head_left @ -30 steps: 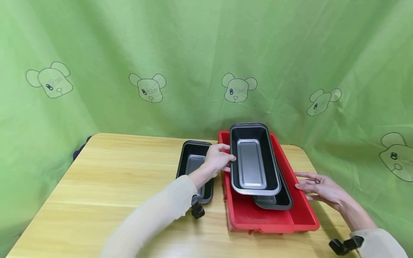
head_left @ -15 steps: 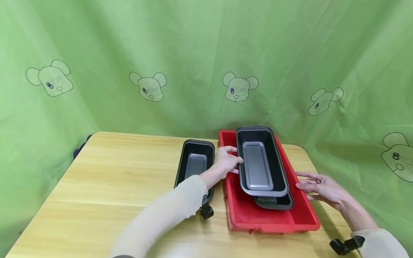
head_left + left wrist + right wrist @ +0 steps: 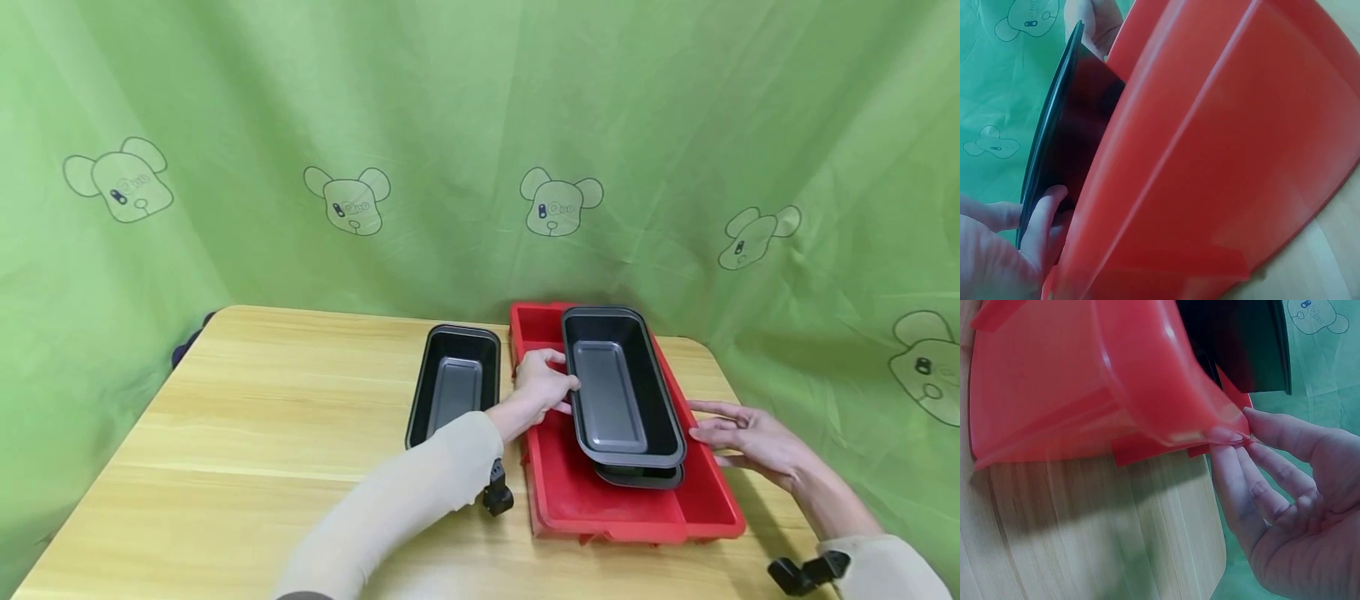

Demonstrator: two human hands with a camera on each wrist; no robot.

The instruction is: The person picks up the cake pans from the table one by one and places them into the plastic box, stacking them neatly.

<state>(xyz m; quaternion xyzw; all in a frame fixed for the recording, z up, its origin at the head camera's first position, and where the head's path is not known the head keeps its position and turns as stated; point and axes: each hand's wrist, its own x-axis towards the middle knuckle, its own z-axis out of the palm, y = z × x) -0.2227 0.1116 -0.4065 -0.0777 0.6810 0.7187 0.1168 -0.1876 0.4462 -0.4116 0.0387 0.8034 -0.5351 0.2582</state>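
loaf pan (image 3: pixel 611 396), over a second pan (image 3: pixel 643 480) in the red tray (image 3: pixel 592 510), could tip or settle crooked, since it is held by one long side only and the two rims look out of line; whether the pans touch cannot be told. the left hand (image 3: pixel 546 385) reaches across, pinching the rim between thumb and fingers, while the right hand (image 3: pixel 757 442) is loosely spread, fingertips touching the tray's right edge.

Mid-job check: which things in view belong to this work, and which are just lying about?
Likely in the job:
upper pan, held in the left hand
lower pan, underneath
red tray, touched by the right hand
loose pan, left of the tray

Just around:
table
green curtain
dark thing past the table's edge, unclear
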